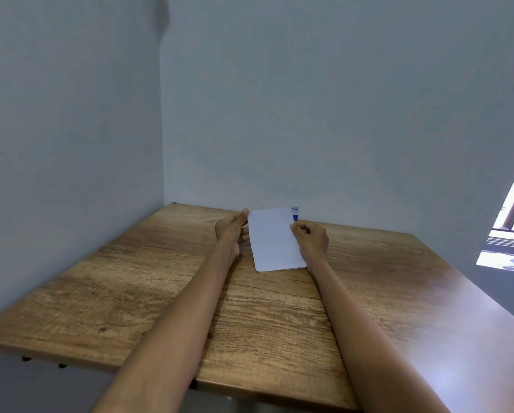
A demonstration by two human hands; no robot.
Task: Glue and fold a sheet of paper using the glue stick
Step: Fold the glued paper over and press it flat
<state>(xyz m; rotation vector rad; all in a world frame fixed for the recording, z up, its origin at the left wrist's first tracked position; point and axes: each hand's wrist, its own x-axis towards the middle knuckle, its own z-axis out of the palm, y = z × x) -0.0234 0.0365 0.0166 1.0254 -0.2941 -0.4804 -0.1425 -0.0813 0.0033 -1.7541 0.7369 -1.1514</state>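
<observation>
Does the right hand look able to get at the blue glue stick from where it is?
Probably yes. The glue stick stands just past the right hand, with nothing between them. But that hand is pinching the paper at its edge, so it would likely have to let go first.

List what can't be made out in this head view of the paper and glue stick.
- Blue-and-white glue stick: lower part hidden behind the white paper sheet and right hand; cap state too small to tell.
- Glue on the paper: not discernible.
- Left hand fingertips: hidden behind the sheet's edge.
- Wooden table: near edge cut off by the frame.
</observation>
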